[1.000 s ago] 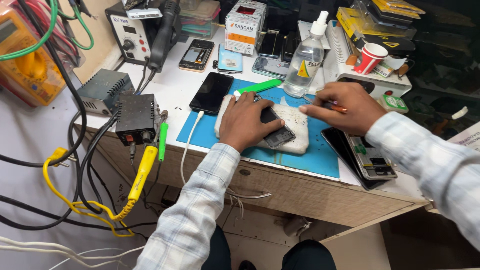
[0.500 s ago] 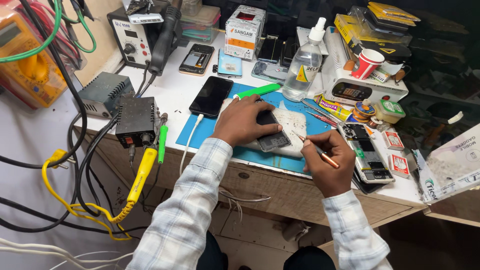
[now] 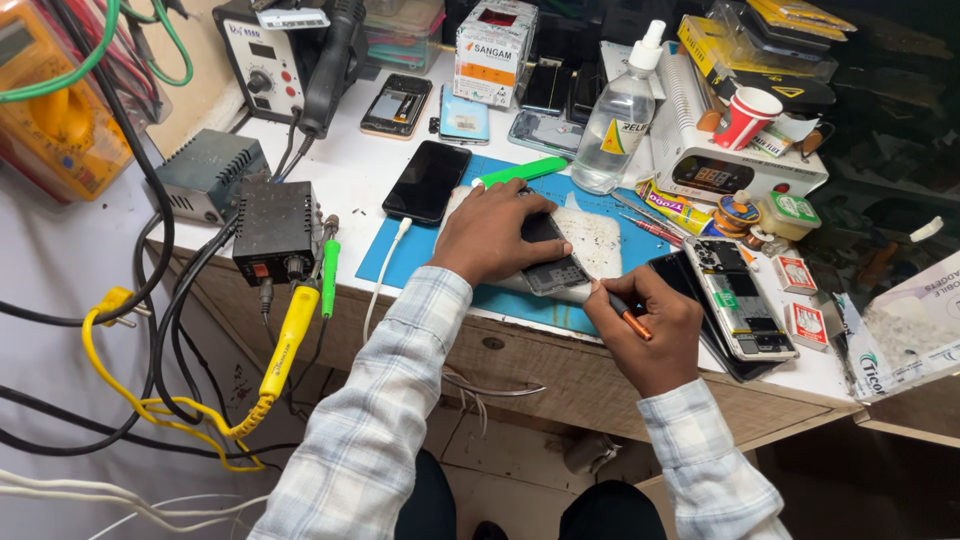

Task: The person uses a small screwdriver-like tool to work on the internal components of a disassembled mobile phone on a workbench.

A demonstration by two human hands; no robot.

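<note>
Both hands (image 3: 570, 280) touch opened phone (image 3: 552, 262).

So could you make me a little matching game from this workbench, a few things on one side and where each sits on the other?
Things:
1. black phone
2. clear spray bottle
3. red paper cup
4. opened phone

Places:
A. on the white box at the back
B. under the left hand
C. face up at the blue mat's left edge
D. behind the mat

Pairs: 1-C, 2-D, 3-A, 4-B
</note>
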